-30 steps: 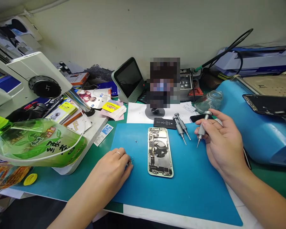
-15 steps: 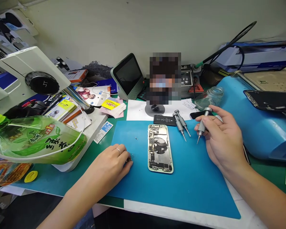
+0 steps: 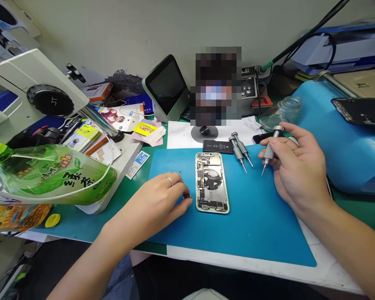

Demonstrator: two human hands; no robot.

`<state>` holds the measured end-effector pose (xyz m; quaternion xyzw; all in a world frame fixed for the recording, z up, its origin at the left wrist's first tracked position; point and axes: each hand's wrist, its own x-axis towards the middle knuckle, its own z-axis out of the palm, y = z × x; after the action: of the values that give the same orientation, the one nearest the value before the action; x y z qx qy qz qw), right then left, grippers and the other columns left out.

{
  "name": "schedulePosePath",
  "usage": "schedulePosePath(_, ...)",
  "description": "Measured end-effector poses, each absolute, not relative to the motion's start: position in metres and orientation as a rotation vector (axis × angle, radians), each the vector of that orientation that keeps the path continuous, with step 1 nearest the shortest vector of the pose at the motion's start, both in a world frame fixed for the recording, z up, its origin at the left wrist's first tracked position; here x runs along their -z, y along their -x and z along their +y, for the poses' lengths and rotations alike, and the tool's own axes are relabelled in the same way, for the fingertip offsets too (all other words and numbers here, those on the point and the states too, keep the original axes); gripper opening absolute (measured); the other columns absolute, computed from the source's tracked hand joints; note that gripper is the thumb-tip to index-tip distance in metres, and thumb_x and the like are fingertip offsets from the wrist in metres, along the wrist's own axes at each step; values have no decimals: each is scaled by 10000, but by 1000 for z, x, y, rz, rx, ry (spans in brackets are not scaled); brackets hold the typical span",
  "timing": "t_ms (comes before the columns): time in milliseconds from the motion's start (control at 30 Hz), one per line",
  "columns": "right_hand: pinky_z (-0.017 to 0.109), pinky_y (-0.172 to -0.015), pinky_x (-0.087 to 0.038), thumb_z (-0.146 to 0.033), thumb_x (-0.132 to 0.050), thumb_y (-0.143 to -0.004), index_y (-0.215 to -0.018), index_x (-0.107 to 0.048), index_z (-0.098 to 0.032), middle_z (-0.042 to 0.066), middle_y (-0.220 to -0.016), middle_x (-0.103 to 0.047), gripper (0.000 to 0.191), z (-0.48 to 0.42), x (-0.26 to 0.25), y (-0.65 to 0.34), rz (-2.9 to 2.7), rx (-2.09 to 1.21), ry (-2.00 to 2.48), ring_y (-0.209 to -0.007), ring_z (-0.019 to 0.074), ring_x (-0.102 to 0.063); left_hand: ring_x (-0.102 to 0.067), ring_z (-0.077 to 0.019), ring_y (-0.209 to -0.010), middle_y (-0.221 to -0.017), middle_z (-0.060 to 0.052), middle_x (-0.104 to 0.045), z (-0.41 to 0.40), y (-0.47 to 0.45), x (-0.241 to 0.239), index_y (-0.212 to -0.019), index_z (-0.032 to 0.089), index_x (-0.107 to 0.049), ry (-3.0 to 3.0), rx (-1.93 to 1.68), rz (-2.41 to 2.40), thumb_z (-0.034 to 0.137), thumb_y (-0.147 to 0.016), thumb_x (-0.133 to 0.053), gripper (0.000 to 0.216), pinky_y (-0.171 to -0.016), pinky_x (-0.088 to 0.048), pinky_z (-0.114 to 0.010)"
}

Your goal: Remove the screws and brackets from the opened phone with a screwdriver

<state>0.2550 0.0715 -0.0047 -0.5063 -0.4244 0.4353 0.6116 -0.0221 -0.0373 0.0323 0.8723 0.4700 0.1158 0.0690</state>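
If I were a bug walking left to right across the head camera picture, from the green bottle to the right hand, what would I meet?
Green bottle → left hand → opened phone → two lying screwdrivers → right hand, holding another screwdriver.

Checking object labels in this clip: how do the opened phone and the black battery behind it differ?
Size: the opened phone is larger than the black battery.
Look: the opened phone has a pale rim and exposed parts; the black battery is dark with light print.
Pose: the opened phone points away lengthwise; the black battery lies crosswise.
Shared: neither is held.
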Motion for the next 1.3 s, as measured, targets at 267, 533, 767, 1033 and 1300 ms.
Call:
schedulePosePath(267,211,-524,-492,-189,-696,-784,-1276,-571,-188,1,-827,-683,508,73,9,-255,-986,-994,1121,-603,93,-611,-691,-233,-849,-955,-59,-705,-17,-4,-34,-963,168,-707,-2769,-137,1346,259,-1050,-588,174,-742,-547,-349)
schedulePosePath(533,246,-545,-487,-141,-635,-857,-1267,-575,-215,-6,-819,-678,420,75,15,-255,-998,-986,1108,-597,104,-604,-687,-266,-823,-939,-64,-695,-10,-14,-26,-979,144,-721,-2872,-19,1247,258,-1067,-556,219,-744,-578,-425)
schedulePosePath(767,260,-575,-499,-99,-629,-863,-1268,-571,-196,-6,-815,-699,420,75,15,-254,-1001,-983,1098,-580,104,-603,-694,-278,-826,-952,-66,-696,-10,-13,-24,-982,143,-731,-2875,50,1260,256,-1065,-554,226,-724,-561,-444)
schedulePosePath(1033,242,-522,-456,-75,-613,-864,-1278,-547,-177,-8,-792,-682,431,75,9,-252,-996,-983,1131,-567,103,-590,-642,-240,-827,-1021,-89,-702,-24,0,-25,-1117,143,-732,-2828,-118,1299,201,-1062,-478,266,-725,-499,-393)
schedulePosePath(1300,249,-521,-474,-45,-596,-862,-1284,-549,-172,-15,-781,-684,444,76,9,-252,-1003,-964,1153,-556,101,-600,-574,-247,-864,-1095,-98,-649,-30,7,-15,-1377,211,-656,-2872,-87,1164,142,-1015,-475,410,-776,-477,-402)
